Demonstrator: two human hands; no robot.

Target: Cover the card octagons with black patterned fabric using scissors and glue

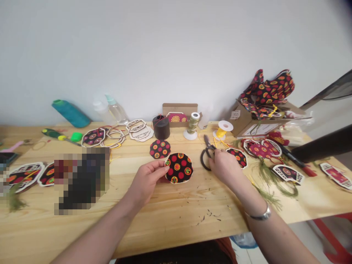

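Between the thumb and fingers of my left hand (147,179) is a scalloped fabric-covered piece (180,168), black with red dots and orange-yellow flowers. A pale rim shows along its lower edge. My right hand (225,165) is closed at the handles of black scissors (209,146), whose blades point away from me; some of its fingers are hidden. Just behind the held piece lies a similar dark patterned fabric piece (160,149). Another patterned piece with a pale frame (238,157) rests beyond my right hand.
Along the wall stand a black thread spool (161,128), a green thread spool (192,126), a yellow cord spool (224,129) and a teal thread cone (71,113). A cardboard box (247,123) holds patterned fabric. Dark scraps (210,216) litter the wooden table (165,227).
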